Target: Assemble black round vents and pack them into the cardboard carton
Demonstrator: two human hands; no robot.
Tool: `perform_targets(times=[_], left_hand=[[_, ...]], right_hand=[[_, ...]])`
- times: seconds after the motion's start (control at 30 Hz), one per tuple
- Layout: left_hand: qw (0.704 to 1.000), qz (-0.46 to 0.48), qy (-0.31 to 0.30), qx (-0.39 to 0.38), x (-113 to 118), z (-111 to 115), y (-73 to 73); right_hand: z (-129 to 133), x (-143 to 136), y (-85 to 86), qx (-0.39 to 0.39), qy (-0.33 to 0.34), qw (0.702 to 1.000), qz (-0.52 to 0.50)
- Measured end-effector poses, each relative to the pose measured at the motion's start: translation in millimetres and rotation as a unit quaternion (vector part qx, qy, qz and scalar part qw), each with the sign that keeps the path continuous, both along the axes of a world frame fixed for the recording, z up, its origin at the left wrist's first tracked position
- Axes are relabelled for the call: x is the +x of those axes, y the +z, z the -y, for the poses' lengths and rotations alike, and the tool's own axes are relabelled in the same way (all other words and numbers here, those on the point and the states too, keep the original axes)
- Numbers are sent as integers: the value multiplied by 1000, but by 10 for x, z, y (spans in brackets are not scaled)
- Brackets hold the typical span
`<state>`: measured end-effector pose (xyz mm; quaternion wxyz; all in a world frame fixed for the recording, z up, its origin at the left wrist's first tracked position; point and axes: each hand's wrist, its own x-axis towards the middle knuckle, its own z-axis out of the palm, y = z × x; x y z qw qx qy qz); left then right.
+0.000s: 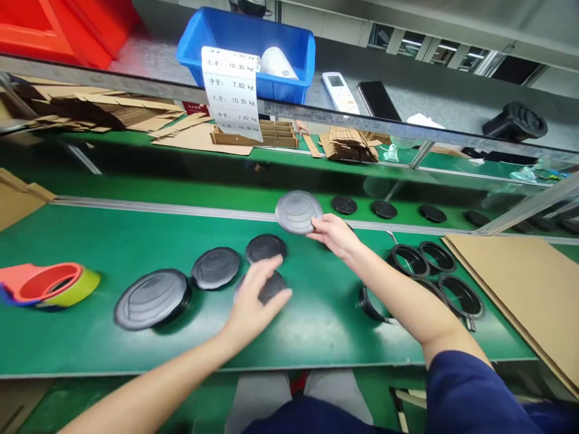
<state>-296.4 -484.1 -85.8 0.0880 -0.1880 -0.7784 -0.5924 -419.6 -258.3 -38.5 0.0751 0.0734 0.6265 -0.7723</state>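
Right grip [335,235] clamps edge of grey disc [294,211], just left of it. Left grip [252,304], fingers apart, is over black disc [273,287]; can't tell contact. Beyond both grips, label strip [230,96] over blue bin [286,90] repeats "毛重: 10.35 kg", "净重: 7.82 kg".

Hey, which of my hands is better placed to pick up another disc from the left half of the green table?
Probably your left: the left hand is open and near those dark discs, seemingly holding nothing. Your right hand already grips a gray disc.
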Motion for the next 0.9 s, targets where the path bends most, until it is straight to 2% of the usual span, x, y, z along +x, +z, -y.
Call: perform_targets(times=[0.03,0.07,0.13,0.2,0.27,0.3,0.33,0.37,0.43,0.47,0.53,0.63,0.77,0.9], left_hand=[[990,88,-5,111,-47,-105,101],[961,175,-29,214,-83,-217,192],[872,307,-92,370,-111,-442,325],[797,373,-119,460,-62,-645,383],[758,397,-108,507,50,-810,387],[747,407,-104,515,118,-879,381],[739,421,-106,515,189,-940,374],[733,436,-110,511,258,-996,367],[720,467,-121,498,383,-1100,358],[714,481,-124,493,437,-1151,353],[705,496,-123,491,529,-1250,334],[706,488,-117,500,641,-1387,273],[717,484,-121,487,744,-1516,181],[716,491,-113,483,761,-1581,156]], right_hand=[[-18,317,-27,-34,19,999,-8],[-26,624,-73,-68,37,997,-12],[-24,1163,-203,-113,53,992,-11],[-35,1556,-343,-93,31,995,-22],[-107,1795,-451,6,-50,994,-97],[-172,1869,-484,83,-104,978,-161],[-251,1921,-505,172,-150,946,-231],[-338,1960,-516,260,-181,900,-299],[-504,2019,-525,398,-184,808,-394],[-571,2045,-532,441,-170,777,-417],[-660,2094,-565,485,-152,749,-425],[-721,2144,-652,492,-138,764,-395],[-817,2166,-716,422,-97,830,-352],[-950,2181,-636,345,-93,882,-307]])
